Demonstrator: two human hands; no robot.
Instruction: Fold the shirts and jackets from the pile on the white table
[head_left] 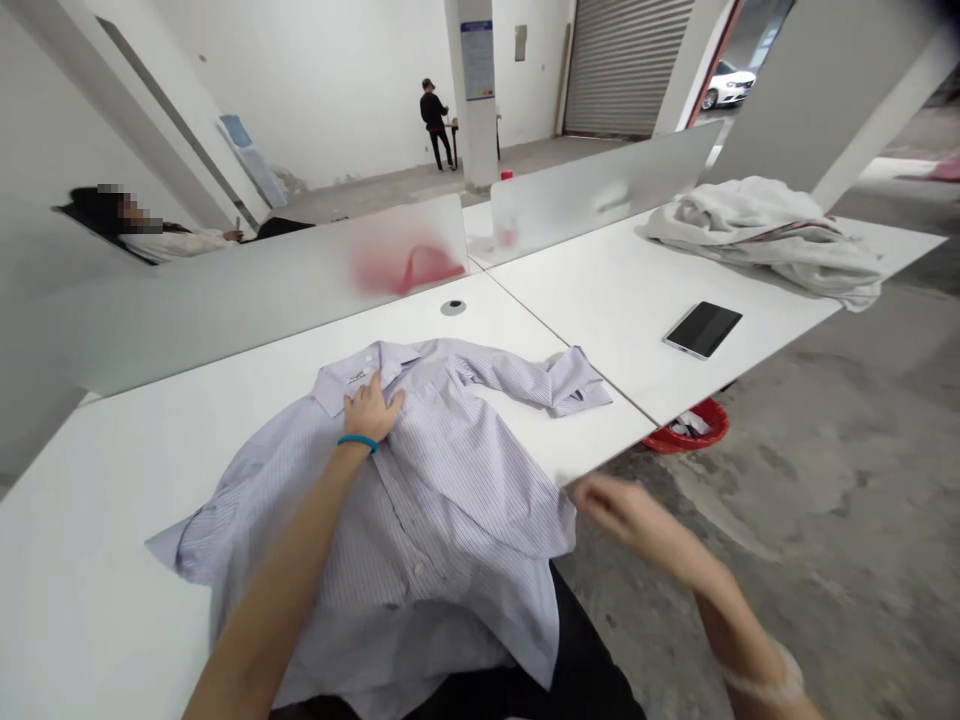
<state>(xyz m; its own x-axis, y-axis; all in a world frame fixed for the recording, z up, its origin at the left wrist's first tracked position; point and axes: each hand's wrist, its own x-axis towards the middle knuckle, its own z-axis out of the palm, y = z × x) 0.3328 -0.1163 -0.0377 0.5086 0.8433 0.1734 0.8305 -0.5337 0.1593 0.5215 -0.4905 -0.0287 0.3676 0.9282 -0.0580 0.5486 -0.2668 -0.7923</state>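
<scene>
A light purple striped button shirt lies spread, front up, on the white table, its lower part hanging over the near edge towards my lap. Its collar points away from me, and one sleeve reaches out to the right. My left hand, with a teal band at the wrist, rests on the front just below the collar, thumb apart from the fingers. Beyond the table edge, my right hand is blurred beside the shirt's right side. Its fingers look curled, but whether they grip the cloth cannot be made out.
A tablet and a heap of pale cloth lie on the adjoining table. Below its edge stands a red bin. Frosted dividers line the back. One person sits behind them; another stands farther off.
</scene>
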